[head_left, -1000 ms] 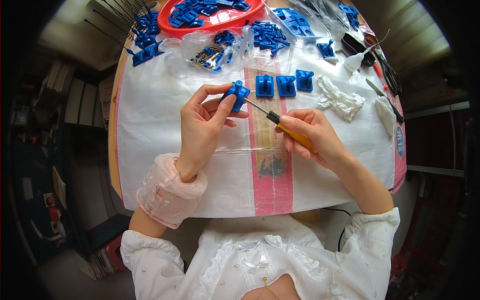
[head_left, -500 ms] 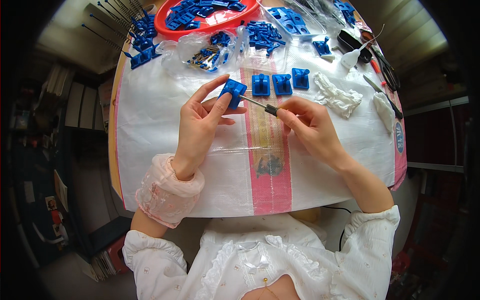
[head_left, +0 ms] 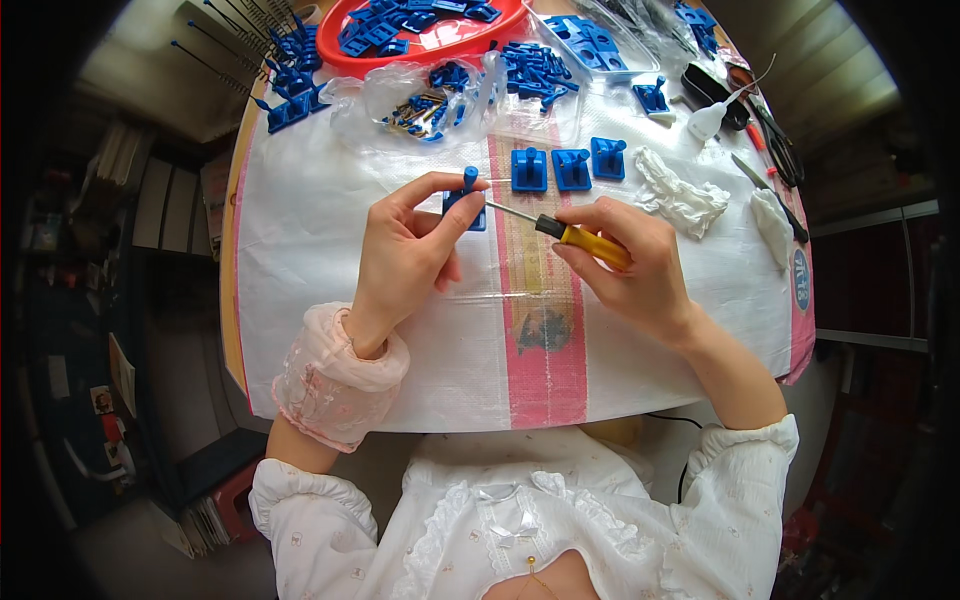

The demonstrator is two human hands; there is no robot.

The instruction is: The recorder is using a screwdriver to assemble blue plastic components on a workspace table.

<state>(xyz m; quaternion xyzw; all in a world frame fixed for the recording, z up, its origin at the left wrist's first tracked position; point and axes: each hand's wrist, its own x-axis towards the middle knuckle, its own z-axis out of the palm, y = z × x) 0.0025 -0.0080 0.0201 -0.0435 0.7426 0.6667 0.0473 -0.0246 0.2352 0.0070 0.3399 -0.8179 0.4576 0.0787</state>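
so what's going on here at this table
A person's left hand holds a blue plastic part with a short post. The right hand holds a yellow-and-black screwdriver, its tip at the part's right side; whether it is seated is hard to see. Three similar blue parts stand in a row beyond, and a red basin at the back holds more blue pieces.

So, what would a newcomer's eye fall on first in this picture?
Probably the red basin of blue parts, at the picture's top. Near the centre, the left hand grips a blue piece, and the right hand points a yellow-handled screwdriver at it. Three similar pieces sit just beyond.
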